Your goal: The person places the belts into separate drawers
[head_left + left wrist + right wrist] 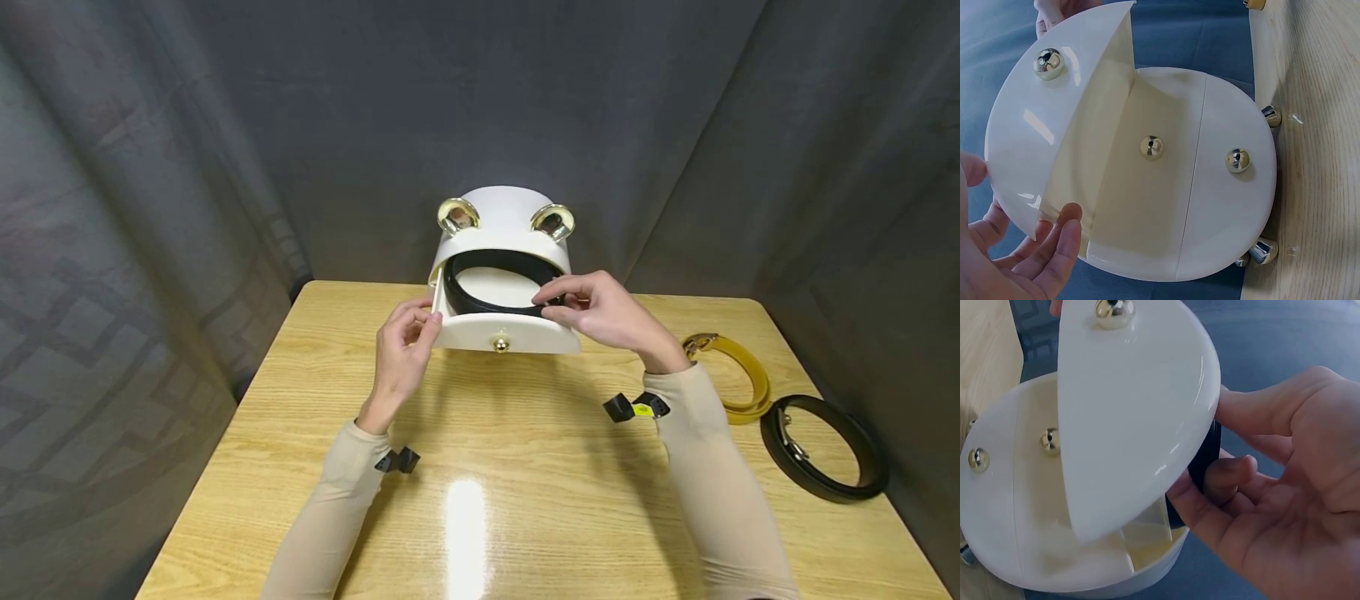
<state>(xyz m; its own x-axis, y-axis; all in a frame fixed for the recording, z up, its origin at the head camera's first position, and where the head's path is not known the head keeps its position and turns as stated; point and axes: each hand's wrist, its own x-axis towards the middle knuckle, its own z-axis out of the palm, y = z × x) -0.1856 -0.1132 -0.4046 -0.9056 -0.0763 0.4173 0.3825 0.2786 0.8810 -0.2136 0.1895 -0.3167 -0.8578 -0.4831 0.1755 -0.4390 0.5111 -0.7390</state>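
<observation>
A white rounded box (504, 200) with two gold ear-shaped knobs stands at the back of the table. Its upper drawer (465, 333), with a gold ball knob, is pulled out and tilts forward. Inside the drawer lies a coiled black belt (457, 292). At the drawer's left corner my left hand (405, 346) grips the edge, thumb at the front and fingers behind it. My right hand (603, 312) reaches over the right side and pinches the belt's coil between thumb and fingers. In the right wrist view, the drawer front hides most of the belt (1205, 459).
On the right of the wooden table (525, 467) lie a coiled yellow belt (756, 379) and a coiled dark belt (862, 450) with a silver buckle. Below the open drawer, the box has a lower front (1229, 200) with a gold knob. Grey curtains (480, 100) hang behind.
</observation>
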